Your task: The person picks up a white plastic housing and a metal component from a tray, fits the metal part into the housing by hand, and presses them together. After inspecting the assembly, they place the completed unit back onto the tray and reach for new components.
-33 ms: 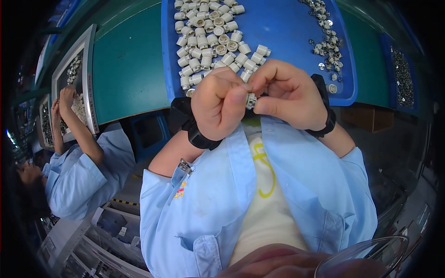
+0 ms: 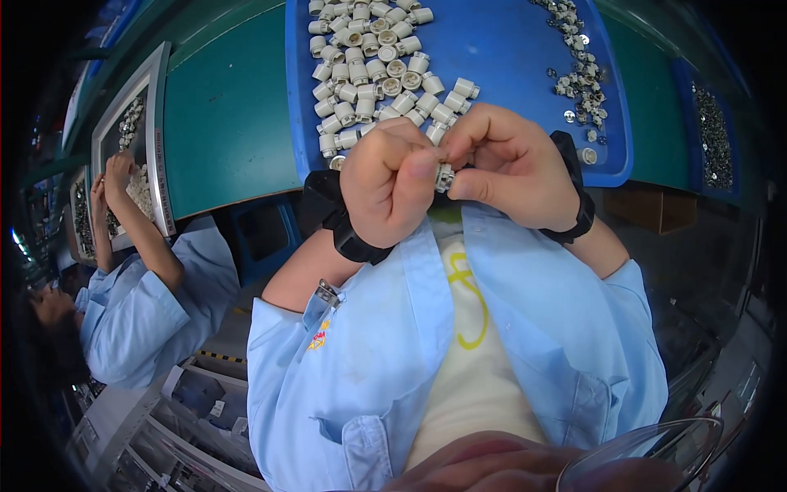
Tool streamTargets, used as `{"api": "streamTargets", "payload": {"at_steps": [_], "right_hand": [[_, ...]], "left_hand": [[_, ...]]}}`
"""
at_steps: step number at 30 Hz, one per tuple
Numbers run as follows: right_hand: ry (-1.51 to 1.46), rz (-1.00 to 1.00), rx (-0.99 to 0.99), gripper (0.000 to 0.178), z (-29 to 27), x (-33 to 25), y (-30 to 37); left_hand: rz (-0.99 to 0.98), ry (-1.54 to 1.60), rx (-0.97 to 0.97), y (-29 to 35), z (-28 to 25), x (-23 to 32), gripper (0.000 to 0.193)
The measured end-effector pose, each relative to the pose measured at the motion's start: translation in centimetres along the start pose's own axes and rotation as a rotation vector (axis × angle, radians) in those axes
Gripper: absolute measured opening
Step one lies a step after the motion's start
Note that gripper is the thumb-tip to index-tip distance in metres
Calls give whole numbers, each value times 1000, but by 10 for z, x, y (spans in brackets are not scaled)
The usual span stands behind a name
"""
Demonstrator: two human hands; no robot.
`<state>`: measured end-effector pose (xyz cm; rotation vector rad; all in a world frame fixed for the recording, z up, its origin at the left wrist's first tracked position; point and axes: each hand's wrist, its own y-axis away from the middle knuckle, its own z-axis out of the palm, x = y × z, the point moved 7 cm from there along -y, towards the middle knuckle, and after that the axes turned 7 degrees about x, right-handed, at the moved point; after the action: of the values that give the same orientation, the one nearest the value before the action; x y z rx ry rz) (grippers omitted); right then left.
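Both my hands meet over the near edge of a blue tray (image 2: 500, 66). My left hand (image 2: 384, 184) is closed, its thumb and fingers pinching a small white part with metal bits (image 2: 444, 177). My right hand (image 2: 520, 168) is curled around the other side, thumb tip beside the part and fingertips close above it. The fingers hide much of the part, and I cannot tell whether my right fingers hold a second piece. Many white cylindrical sockets (image 2: 363, 74) lie piled in the tray's left side.
Small white and metal pieces (image 2: 584, 82) lie along the tray's right side. A single socket (image 2: 587, 156) sits near its front right corner. Farther right is another tray of metal pieces (image 2: 711, 135). At left, a co-worker's hands (image 2: 117, 174) work over a pale-framed tray (image 2: 161, 131).
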<state>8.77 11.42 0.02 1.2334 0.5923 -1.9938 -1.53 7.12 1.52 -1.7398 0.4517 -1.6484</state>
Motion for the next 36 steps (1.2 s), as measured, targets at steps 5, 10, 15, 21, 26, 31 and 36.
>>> {"api": "streamTargets", "payload": {"at_steps": [5, 10, 15, 21, 26, 31, 36], "right_hand": [[-27, 76, -61, 26, -5, 10, 4], [-85, -5, -22, 27, -5, 15, 7], [-175, 19, 18, 25, -3, 20, 4], [-127, -64, -43, 23, -3, 9, 2], [-75, -144, 14, 29, -11, 4, 2], [619, -559, 168, 34, -7, -29, 10], [698, -613, 174, 35, -12, -42, 9]], "left_hand": [[43, -22, -94, -2, 7, 5, 11], [15, -93, -207, -2, 12, 6, 11], [-26, -43, -157, -3, 8, -2, 9], [154, 133, -131, -12, 10, 9, 8], [28, 13, -82, -6, 9, 2, 11], [-181, -12, 4, -8, 12, 2, 13], [-484, 334, 53, -5, 17, -3, 15]]}}
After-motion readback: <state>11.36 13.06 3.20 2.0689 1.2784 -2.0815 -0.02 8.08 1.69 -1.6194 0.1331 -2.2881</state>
